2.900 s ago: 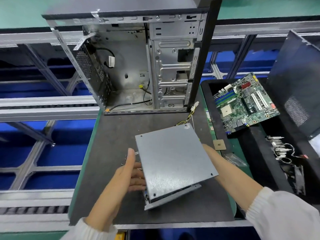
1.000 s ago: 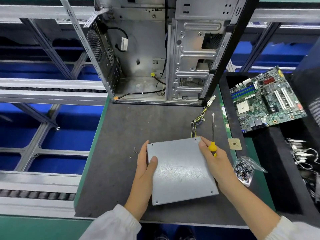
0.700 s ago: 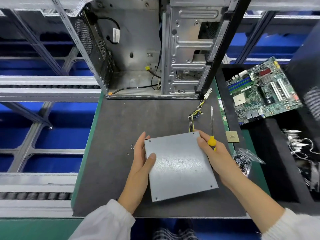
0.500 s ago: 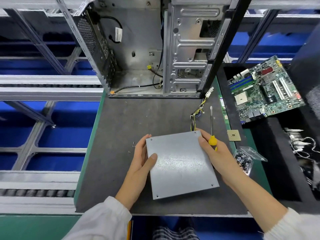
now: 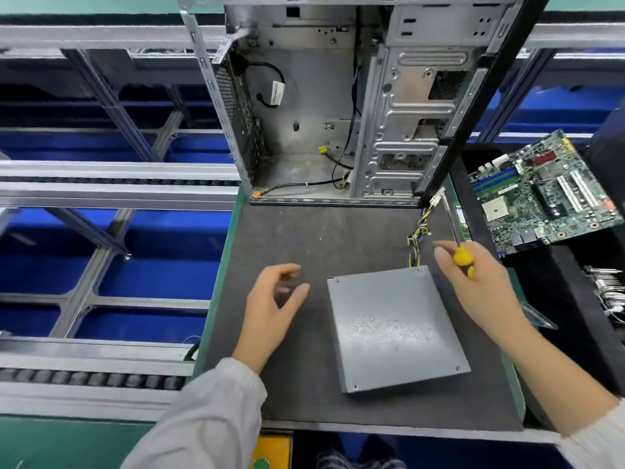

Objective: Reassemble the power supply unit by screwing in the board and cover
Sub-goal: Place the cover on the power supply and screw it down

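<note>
Dark counter [image 5: 304,231] carries the power supply unit [image 5: 395,330] between both hands; right hand [image 5: 480,286], nearer, holds the screwdriver [image 5: 461,255]; left hand [image 5: 270,309] hovers loosely curled, holding nothing.

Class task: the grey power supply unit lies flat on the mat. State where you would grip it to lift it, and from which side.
Grip the power supply unit by its two long side edges, coming from above. It lies flat with the broad cover up, so the top offers no hold. Avoid the far end, where the cable bundle exits.
</note>
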The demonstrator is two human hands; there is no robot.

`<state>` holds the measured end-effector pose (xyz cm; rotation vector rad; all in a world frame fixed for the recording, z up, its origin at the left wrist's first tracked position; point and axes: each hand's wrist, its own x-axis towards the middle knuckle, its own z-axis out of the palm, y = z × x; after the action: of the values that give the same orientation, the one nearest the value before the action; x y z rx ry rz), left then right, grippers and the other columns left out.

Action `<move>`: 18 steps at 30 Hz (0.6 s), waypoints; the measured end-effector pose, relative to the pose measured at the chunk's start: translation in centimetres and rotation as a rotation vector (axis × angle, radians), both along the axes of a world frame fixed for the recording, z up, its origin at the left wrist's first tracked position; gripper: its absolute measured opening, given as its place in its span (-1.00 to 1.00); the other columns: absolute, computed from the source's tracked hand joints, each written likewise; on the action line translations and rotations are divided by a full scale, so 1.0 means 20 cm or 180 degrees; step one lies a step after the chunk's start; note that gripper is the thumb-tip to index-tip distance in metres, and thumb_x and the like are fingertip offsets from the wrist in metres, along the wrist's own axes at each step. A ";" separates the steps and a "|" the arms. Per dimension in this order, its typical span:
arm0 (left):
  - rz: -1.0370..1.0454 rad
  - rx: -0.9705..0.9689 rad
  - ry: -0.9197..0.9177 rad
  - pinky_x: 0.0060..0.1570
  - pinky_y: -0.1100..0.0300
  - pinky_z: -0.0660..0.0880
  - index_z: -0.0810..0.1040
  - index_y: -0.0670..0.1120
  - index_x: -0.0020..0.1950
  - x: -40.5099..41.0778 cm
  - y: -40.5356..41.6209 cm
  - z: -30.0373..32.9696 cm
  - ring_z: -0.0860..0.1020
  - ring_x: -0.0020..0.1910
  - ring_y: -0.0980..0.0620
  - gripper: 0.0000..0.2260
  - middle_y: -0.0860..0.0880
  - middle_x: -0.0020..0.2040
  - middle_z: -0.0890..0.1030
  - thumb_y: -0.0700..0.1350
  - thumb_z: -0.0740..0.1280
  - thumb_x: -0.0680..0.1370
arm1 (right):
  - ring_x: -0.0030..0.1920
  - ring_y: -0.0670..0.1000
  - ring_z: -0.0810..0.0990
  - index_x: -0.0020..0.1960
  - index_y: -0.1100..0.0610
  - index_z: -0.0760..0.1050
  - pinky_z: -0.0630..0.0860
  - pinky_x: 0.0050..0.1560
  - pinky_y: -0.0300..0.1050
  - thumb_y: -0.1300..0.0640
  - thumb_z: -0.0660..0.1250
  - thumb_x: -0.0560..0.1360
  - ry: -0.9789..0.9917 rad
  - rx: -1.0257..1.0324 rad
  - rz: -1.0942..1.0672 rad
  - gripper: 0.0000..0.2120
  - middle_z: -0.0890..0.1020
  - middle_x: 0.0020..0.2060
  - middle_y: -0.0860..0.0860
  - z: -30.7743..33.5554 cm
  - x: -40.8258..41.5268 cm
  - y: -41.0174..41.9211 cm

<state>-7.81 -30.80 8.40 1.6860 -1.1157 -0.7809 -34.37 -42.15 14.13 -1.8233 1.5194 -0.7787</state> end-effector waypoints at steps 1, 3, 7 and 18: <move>0.0115 0.0062 -0.0427 0.00 0.29 0.49 0.58 -0.10 0.09 0.06 -0.03 -0.01 0.58 -0.02 0.10 -0.81 0.00 0.02 0.59 -0.22 0.46 0.50 | -0.03 -0.10 0.46 0.07 0.08 0.56 0.28 -0.10 -0.35 0.05 0.26 0.57 0.0037 -0.0043 0.0018 -0.83 0.56 0.00 -0.01 0.02 0.03 -0.02; 0.0118 0.0303 -0.0810 -0.11 0.32 0.46 0.60 -0.13 -0.08 0.15 -0.09 -0.02 0.51 -0.21 0.10 -0.88 -0.06 -0.12 0.55 -0.22 0.50 0.46 | -0.08 -0.06 0.49 -0.01 0.08 0.56 0.30 -0.17 -0.41 0.04 0.27 0.56 0.0106 -0.0069 0.0114 -0.85 0.55 -0.03 0.01 0.06 0.11 -0.05; -0.0389 0.0797 -0.0991 -0.16 0.33 0.42 0.58 -0.12 -0.18 0.17 -0.16 -0.07 0.43 -0.29 0.16 -0.81 -0.04 -0.18 0.51 -0.11 0.56 0.40 | -0.17 -0.07 0.50 -0.12 0.12 0.51 0.31 -0.27 -0.46 -0.01 0.25 0.57 0.0318 -0.0119 0.0330 -0.78 0.52 -0.14 0.02 0.08 0.24 -0.10; -0.0832 0.0933 -0.1806 -0.25 0.26 0.30 0.54 -0.02 -0.13 0.12 -0.18 -0.11 0.40 -0.26 0.16 -0.90 0.12 -0.16 0.37 -0.05 0.41 0.54 | -0.11 0.07 0.51 -0.09 0.16 0.60 0.39 -0.07 -0.14 -0.06 0.25 0.55 0.0540 0.0066 0.0862 -0.70 0.59 -0.15 0.11 0.08 0.35 -0.13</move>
<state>-5.48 -34.38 6.26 2.1100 -1.7025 -0.6625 -27.38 -44.74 15.64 -2.0680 1.3362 -0.4882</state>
